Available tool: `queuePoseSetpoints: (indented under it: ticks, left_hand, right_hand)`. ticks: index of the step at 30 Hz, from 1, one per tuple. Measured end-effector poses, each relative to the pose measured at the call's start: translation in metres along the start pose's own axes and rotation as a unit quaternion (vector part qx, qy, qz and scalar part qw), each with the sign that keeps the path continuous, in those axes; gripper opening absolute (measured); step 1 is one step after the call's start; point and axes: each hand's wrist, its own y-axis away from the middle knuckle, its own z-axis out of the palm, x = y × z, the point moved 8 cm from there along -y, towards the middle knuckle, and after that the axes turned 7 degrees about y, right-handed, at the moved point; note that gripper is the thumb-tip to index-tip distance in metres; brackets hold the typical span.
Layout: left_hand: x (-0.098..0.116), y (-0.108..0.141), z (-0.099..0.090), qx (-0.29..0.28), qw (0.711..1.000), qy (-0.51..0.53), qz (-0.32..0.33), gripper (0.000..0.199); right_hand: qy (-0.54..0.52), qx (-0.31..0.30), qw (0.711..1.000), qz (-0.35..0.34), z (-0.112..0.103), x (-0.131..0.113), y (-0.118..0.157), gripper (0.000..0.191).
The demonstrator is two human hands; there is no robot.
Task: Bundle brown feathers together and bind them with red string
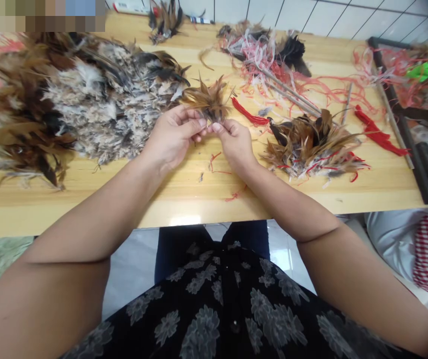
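Note:
A small bunch of brown feathers (210, 99) fans out upward between my two hands, over the wooden table (184, 199). My left hand (178, 132) pinches its base with thumb and fingers. Right beside it, the closed fingers of my right hand (234, 142) pinch at the same base, the fingertips of both hands nearly touching. What lies right between the fingertips is too small to make out. To the left spreads a large pile of grey and brown feathers (105, 104). A bundle of red strings (249, 113) lies just beyond my right hand.
Right of my right hand is a heap of brown feathers with red ties (311, 144). Behind it lie tangled pink and white strings (255, 52) and thin sticks (292, 94). More red strings (380, 132) lie near a dark-framed tray (404, 134). A marker (129, 8) is at the back.

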Motion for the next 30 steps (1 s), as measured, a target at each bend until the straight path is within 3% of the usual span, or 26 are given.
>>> queuePoseSetpoints:
  ticks: [5,10,19,25,30]
  left_hand:
    - [0.006,-0.001,0.003,0.007,0.999,-0.012,0.047,0.055]
    - [0.006,0.000,0.002,-0.001,0.999,-0.030,0.012,0.056]
    - [-0.002,-0.002,0.000,-0.014,0.999,-0.023,-0.021,0.052]
    - [-0.006,-0.006,-0.003,-0.015,1.000,0.027,-0.002,0.050]
    - [-0.008,-0.006,-0.008,0.001,1.000,-0.003,0.005,0.050]
  right_hand:
    - [-0.014,-0.021,1.000,-0.003,0.003,0.001,-0.001,0.032]
    - [-0.037,-0.020,0.999,0.000,0.009,0.008,-0.005,0.041]
    - [0.031,-0.010,0.999,-0.022,-0.002,-0.010,0.001,0.021]
    - [0.012,-0.033,0.999,-0.023,0.005,-0.006,0.000,0.042]
    - [0.007,-0.029,1.000,-0.004,0.008,0.004,-0.005,0.045]
